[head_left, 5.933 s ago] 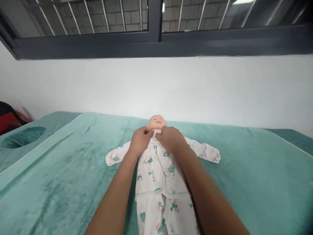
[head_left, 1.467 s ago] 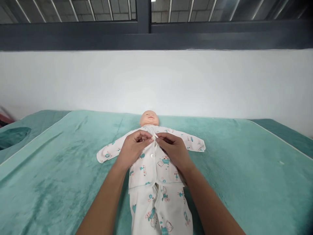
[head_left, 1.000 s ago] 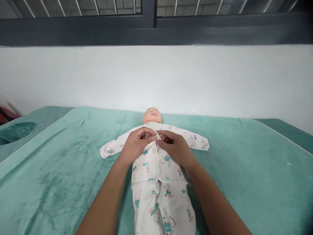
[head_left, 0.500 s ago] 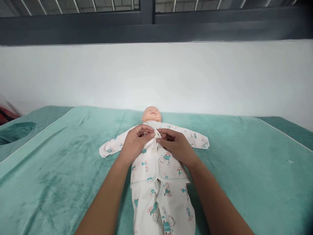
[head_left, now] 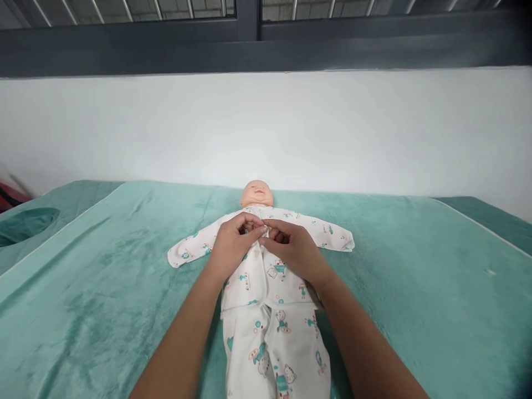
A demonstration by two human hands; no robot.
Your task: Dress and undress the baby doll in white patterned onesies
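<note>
A baby doll [head_left: 256, 194] lies on its back, its sleeves stretched out to both sides. It wears a white printed jacket [head_left: 245, 282] over matching trousers [head_left: 297, 349]. At the upper chest, my left hand [head_left: 239, 241] pinches the jacket's front edge between thumb and fingers. My right hand [head_left: 293, 246] pinches the same front opening from the other side, its fingertips meeting the left ones. What lies between the fingertips is mostly hidden. Below them a small button [head_left: 256, 254] shows on the jacket front.
A green plush blanket [head_left: 116, 288] covers the bed under the doll. Behind it rises a white wall [head_left: 266, 127] beneath a dark window frame [head_left: 124, 50] with bars. Something red and black [head_left: 10, 197] sits at the left edge.
My fingertips have drawn closer together at the jacket opening, the right hand shifting slightly left. The jacket's front edge, seen between them before, is now mostly covered.
</note>
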